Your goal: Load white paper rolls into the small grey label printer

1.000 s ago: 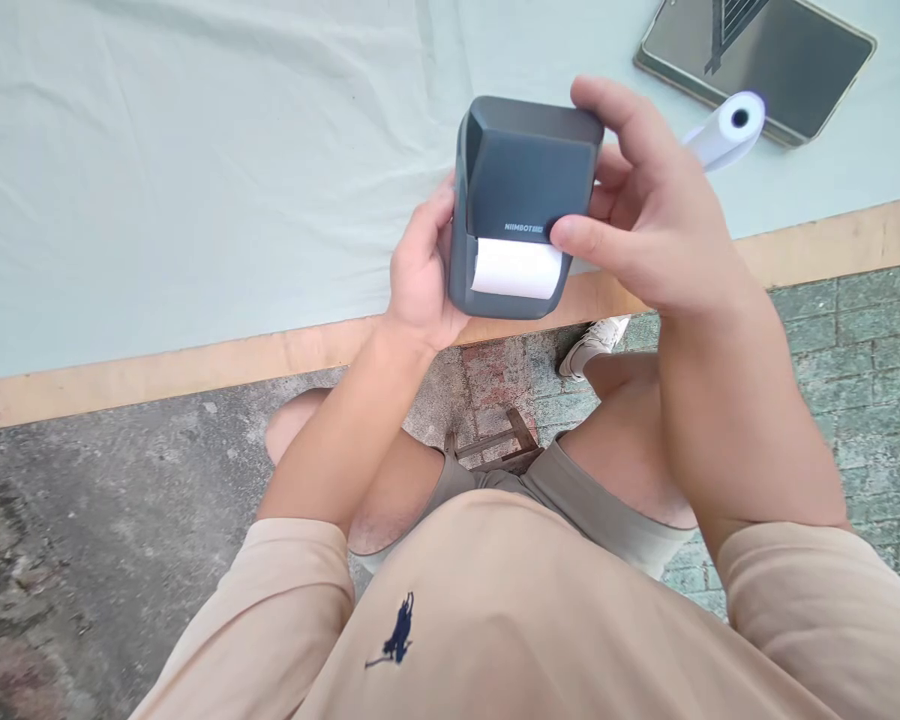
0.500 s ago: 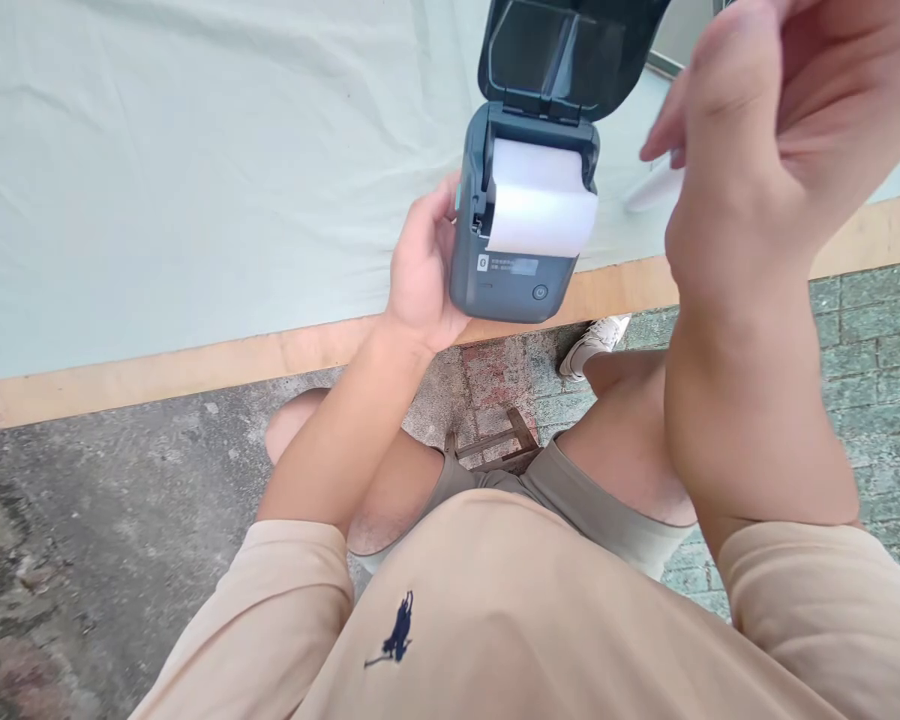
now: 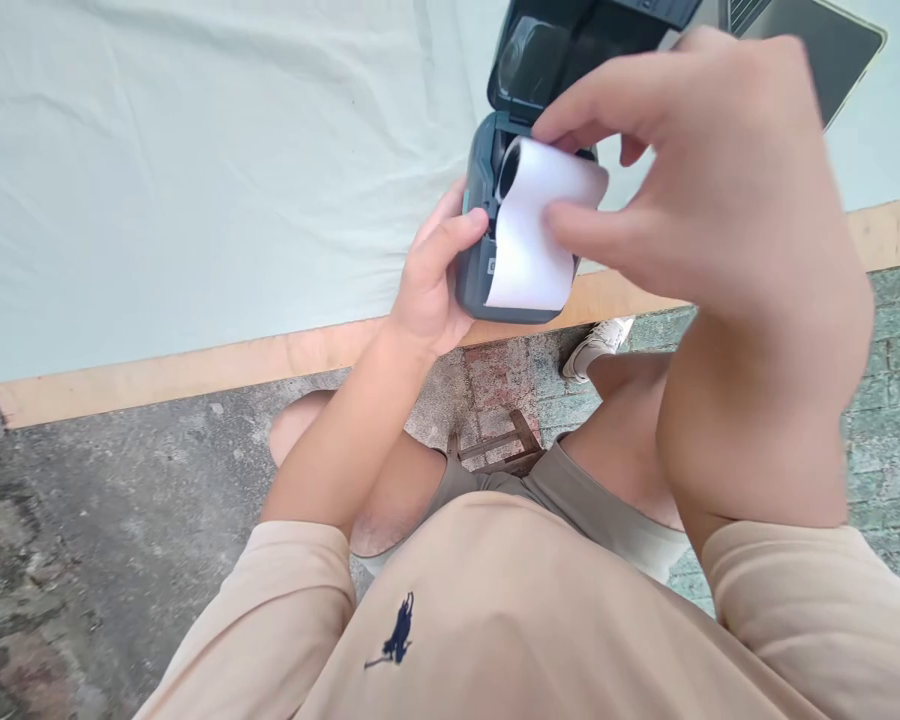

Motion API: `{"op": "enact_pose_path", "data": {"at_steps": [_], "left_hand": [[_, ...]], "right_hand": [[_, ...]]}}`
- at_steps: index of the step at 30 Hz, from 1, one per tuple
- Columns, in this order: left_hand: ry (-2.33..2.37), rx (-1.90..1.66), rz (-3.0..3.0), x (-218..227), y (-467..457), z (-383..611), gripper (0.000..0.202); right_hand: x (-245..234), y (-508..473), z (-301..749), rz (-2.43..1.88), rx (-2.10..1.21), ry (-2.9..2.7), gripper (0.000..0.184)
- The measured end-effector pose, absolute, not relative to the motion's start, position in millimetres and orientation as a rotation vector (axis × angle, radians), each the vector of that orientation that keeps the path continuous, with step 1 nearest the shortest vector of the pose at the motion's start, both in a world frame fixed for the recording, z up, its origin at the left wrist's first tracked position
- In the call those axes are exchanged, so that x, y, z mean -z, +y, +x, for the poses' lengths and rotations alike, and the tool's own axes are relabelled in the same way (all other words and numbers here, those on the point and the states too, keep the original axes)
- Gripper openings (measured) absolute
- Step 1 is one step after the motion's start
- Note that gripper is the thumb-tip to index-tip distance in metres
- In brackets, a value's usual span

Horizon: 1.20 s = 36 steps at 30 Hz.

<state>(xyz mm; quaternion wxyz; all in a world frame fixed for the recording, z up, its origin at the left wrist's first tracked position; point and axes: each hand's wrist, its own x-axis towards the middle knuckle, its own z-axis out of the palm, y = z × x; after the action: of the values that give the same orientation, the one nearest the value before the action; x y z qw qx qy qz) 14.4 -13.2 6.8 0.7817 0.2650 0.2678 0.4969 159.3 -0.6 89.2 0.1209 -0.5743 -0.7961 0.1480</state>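
Observation:
My left hand (image 3: 436,270) is wrapped round the left side of a dark blue-grey label printer (image 3: 474,285), with the thumb near its inner edge. The printer's lid (image 3: 529,60) stands raised at the far end. A white paper roll (image 3: 551,175) sits at the open compartment, its dark core showing at the left end. The loose end of the paper drapes over the printer's front and covers most of the power button area. My right hand (image 3: 690,170) reaches in from the right, its thumb on the paper and its fingers at the roll's far side, pinching the roll.
A pale cloth (image 3: 195,180) covers the table, whose wooden edge (image 3: 195,375) runs along the near side. Part of a laptop (image 3: 817,50) lies at the upper right. Below the edge are my legs and a wooden stool (image 3: 506,445).
My right hand has come in from the upper right onto the paper roll. The roll is now tilted, and its loose end hangs further down the printer's front. My left thumb has moved onto the printer's inner side.

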Motion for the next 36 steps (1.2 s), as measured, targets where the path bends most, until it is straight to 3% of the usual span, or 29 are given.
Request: {"op": "enact_pose_path", "data": {"at_steps": [5, 8, 11, 15, 18, 21, 26, 31, 36], "left_hand": [[0.521, -1.065, 0.439, -3, -9, 9, 0.026], [0.501, -1.065, 0.399, -4, -8, 8, 0.027], [0.492, -1.061, 0.388, -5, -7, 9, 0.025], [0.501, -1.069, 0.391, -5, -7, 9, 0.025], [0.541, -1.064, 0.401, -6, -7, 9, 0.027], [0.564, -1.063, 0.425, -5, -8, 9, 0.029], [0.516, -1.074, 0.443, -6, -9, 10, 0.029], [0.610, -1.080, 0.443, -8, -9, 11, 0.030], [0.574, -1.072, 0.446, -7, -8, 10, 0.029]], "right_hand": [[-80, -6, 175, -1.185, -1.026, -1.424, 0.033], [-72, -9, 181, -1.187, -1.374, -1.119, 0.055], [-62, -13, 181, -1.273, -1.454, -1.039, 0.050], [-44, -18, 180, -1.280, -1.329, -1.121, 0.034], [-35, -25, 181, -1.371, -0.956, -1.364, 0.030], [-30, -33, 182, -1.529, -0.645, -1.549, 0.033], [-16, -38, 183, -1.681, -0.585, -1.695, 0.033], [-27, -40, 194, -1.621, -0.561, -1.667, 0.049], [-47, -33, 230, -1.548, -0.126, -1.590, 0.038]]}}
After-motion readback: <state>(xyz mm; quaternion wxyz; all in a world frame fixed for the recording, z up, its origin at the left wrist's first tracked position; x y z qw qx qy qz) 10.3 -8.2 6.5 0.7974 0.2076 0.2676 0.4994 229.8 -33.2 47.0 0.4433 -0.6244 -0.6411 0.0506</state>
